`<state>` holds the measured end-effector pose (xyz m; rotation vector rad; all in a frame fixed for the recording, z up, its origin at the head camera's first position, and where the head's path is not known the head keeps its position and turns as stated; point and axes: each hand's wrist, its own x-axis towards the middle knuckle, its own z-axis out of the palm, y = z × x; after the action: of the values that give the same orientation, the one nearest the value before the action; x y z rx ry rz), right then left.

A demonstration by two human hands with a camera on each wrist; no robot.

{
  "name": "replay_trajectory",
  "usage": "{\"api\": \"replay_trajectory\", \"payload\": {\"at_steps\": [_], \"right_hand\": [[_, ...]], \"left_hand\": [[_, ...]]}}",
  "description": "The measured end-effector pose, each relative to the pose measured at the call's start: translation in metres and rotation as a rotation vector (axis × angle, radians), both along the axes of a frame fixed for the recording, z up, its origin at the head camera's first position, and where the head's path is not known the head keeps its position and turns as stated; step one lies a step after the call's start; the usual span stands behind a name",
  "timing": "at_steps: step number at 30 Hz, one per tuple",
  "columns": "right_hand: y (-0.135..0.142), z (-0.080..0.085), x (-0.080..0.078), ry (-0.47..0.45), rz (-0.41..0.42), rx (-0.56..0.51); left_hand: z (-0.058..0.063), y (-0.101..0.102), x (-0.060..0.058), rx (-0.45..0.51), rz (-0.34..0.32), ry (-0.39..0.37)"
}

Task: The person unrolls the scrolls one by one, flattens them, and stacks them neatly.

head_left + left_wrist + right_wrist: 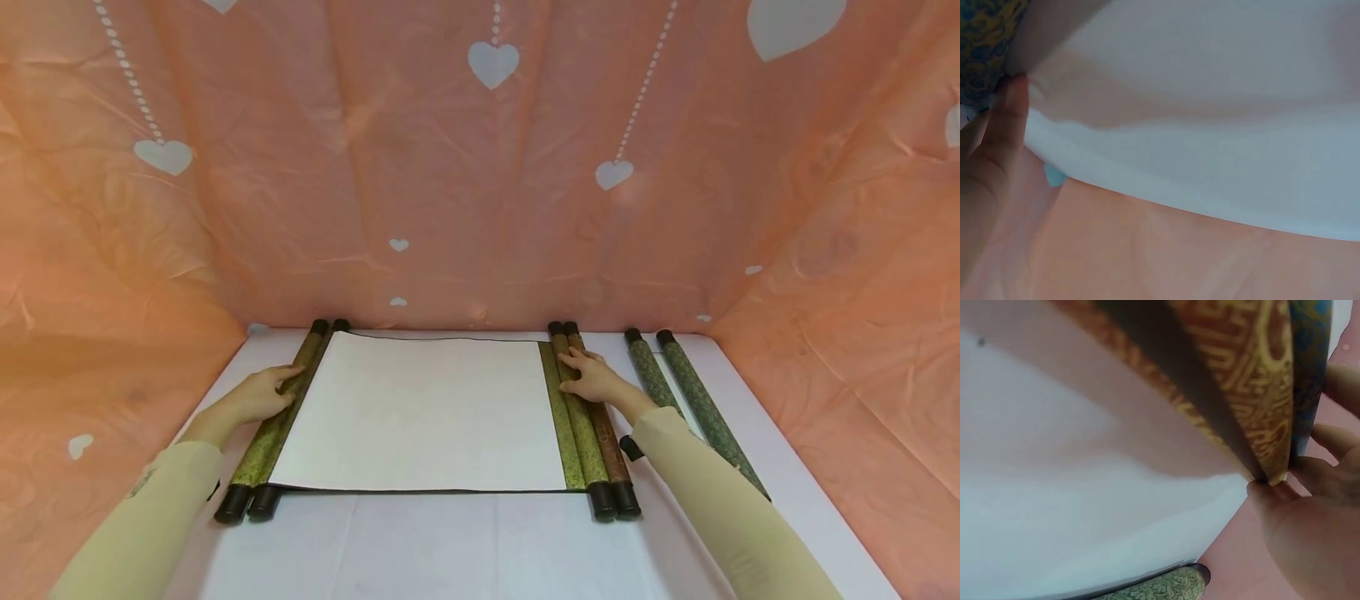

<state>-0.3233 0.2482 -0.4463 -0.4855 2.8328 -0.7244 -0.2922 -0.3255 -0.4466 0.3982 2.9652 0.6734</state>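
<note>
A wide white sheet of an unrolled scroll lies across the table, with a yellow-green strip at its right edge. Two patterned rolls with black end caps flank it on each side. On the left, my left hand grips the outer yellow-green roll near mid-length. In the left wrist view a fingertip lies against a blue-and-gold roll. My right hand reaches over the right pair, a yellow-green roll and a red-brown roll, thumb and fingers bent about them.
Two green patterned rolls with black caps lie at the right, partly behind the right forearm. White table extends in front of the sheet. An orange curtain with pale hearts encloses the back and sides.
</note>
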Motion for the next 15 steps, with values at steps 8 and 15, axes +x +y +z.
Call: {"api": "replay_trajectory", "payload": {"at_steps": [8,15], "right_hand": [[0.003,-0.003,0.011,0.018,0.043,0.028],[0.009,-0.01,0.033,0.043,0.067,0.042]], "left_hand": [[-0.003,0.003,0.009,-0.059,-0.026,0.016],[-0.004,0.005,0.027,-0.099,-0.05,0.048]]}}
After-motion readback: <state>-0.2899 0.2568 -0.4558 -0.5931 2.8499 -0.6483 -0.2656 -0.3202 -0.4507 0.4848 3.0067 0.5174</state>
